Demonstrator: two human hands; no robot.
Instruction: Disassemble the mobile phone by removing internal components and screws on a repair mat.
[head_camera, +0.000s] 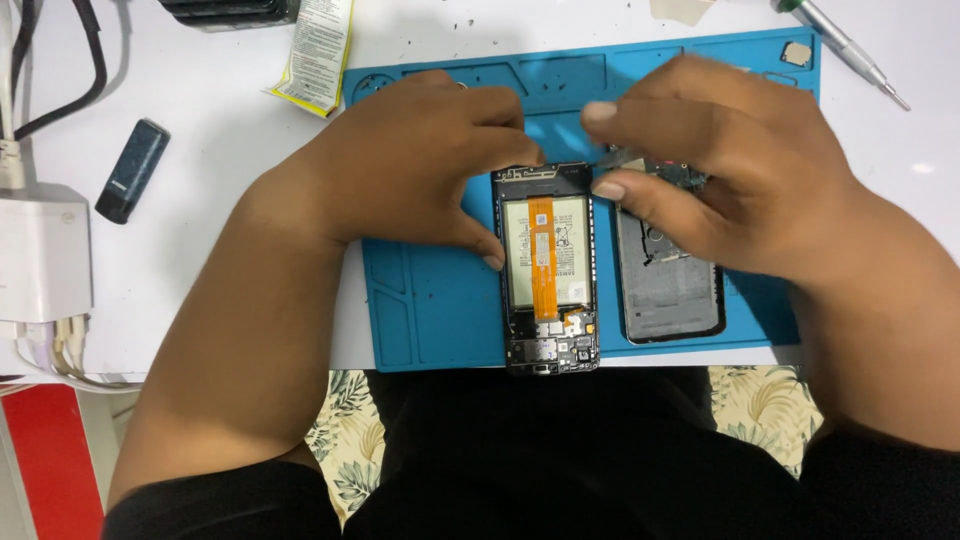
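Left hand (425, 165) steadies the opened phone (546, 270) on the blue mat (430, 300), thumb against its left edge, fingers curled at the top. Right hand (700, 165) pinches a small part (622, 158) between thumb and forefinger just right of the phone's top. Back cover (668, 290) already off, lying beside that grip; battery and orange flex remain installed.

Both forearms run bare up to the left hand (420, 160) and right hand (720, 170), no rings, no watch, nails trimmed short. Black sleeves show at the lower left and lower right corners, with dark clothing filling the bottom centre.
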